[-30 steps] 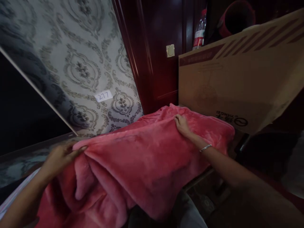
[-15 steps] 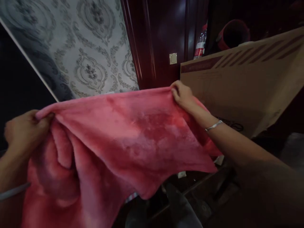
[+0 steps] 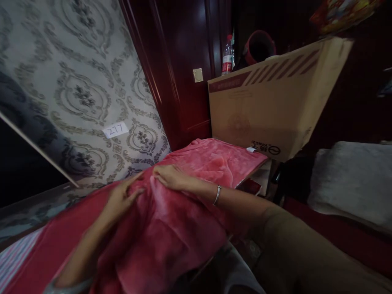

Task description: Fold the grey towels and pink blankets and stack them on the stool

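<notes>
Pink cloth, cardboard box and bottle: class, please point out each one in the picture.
Pink cloth (image 3: 180,234), head view: its lower folds.
Cardboard box (image 3: 260,112), head view: middle of its broad front.
Bottle (image 3: 227,61), head view: its red-and-white label.

The plush pink blanket (image 3: 174,220) lies rumpled, bunched mid-length and flatter further back.

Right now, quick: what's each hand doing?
Left hand: thumb and fingers apart at the pink blanket; cannot tell if it grips.
Right hand: closed, holding a bunched fold of the blanket.
</notes>
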{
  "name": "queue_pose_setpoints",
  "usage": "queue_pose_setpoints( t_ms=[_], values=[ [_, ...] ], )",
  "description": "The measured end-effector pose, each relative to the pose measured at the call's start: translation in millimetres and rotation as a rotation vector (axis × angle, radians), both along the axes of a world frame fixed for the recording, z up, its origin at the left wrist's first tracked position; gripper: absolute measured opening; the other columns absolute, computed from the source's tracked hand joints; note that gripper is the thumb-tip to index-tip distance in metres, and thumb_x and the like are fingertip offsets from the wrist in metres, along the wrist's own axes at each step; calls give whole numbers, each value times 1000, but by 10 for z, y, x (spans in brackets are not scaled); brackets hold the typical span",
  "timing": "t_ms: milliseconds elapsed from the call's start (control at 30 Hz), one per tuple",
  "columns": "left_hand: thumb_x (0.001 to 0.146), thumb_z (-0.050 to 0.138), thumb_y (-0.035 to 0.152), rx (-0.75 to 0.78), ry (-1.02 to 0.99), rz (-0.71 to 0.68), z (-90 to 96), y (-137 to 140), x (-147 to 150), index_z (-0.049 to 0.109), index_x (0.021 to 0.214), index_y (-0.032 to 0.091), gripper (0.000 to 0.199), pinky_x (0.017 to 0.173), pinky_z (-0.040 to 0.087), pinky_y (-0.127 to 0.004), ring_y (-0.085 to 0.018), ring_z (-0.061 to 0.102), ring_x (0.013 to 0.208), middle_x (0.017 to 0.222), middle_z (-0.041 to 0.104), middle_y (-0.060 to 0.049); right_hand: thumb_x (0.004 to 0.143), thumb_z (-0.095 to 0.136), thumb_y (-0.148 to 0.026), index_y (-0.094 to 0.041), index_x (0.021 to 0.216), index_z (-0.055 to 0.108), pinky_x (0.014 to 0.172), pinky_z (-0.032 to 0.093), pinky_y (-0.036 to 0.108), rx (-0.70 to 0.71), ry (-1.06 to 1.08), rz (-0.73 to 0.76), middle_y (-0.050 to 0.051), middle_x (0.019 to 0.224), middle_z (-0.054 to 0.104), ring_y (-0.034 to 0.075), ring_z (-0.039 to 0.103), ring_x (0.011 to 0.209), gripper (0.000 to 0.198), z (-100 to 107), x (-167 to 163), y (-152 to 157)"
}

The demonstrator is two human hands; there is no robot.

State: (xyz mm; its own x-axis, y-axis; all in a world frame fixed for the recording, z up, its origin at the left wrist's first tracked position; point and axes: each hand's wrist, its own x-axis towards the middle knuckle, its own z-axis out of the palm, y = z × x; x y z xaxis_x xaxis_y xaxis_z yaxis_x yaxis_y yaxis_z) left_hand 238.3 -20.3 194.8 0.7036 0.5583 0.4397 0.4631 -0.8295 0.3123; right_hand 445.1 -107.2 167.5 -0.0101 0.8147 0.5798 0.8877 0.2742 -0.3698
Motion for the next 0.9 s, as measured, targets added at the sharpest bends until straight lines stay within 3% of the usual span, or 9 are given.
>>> queue_pose_setpoints(
  t_ms=[100,300,433,533,633,733,900],
  values=[
    [73,62,62,-196,-109,-101,-238,-97,245,66,129,18,71,94,54,-39,-30,68,108,116,75,-11,93,56,-25,-29,90,66,71,47,35,19,115,45,2,92,75,24,68,83,11,-103,-76,11],
    [72,57,60,-246,-145,-36,-346,-51,330,72,86,19,46,80,53,-35,-25,68,83,88,77,-8,91,59,-26,-29,101,70,94,51,36,110,271,132,1,109,75,23,67,105,15,-350,166,-170],
    [73,57,58,-236,-178,-4,-340,41,257,69,83,21,40,75,50,-32,-23,65,77,82,75,-4,85,56,-23,-22,89,68,85,53,36,147,505,-128,5,95,74,22,67,89,13,-801,829,-599],
    [72,59,55,-251,-193,-18,-359,64,233,70,83,22,37,75,50,-32,-23,64,78,81,74,-3,77,56,-22,-22,74,61,74,51,31,144,779,-512,2,75,68,18,62,72,5,-1224,1385,-1051],
    [76,59,53,-258,-231,-28,-389,30,249,70,83,23,32,76,49,-30,-21,64,78,81,73,-1,73,57,-23,-22,70,56,61,47,27,113,882,-656,-1,62,60,16,56,60,3,-1555,1702,-1415],
    [80,58,51,-221,-278,-15,-406,-25,269,69,85,24,29,76,50,-29,-20,63,78,82,72,1,72,60,-26,-23,73,56,51,44,25,34,1005,-686,-2,57,59,15,54,51,5,-1772,1709,-1566],
    [78,60,51,-229,-258,-23,-384,2,266,68,85,23,31,79,52,-30,-20,64,80,82,73,-1,71,66,-35,-23,83,54,50,47,26,-13,1187,-658,-3,65,63,16,60,56,20,-2039,1371,-1536]
  ],
)
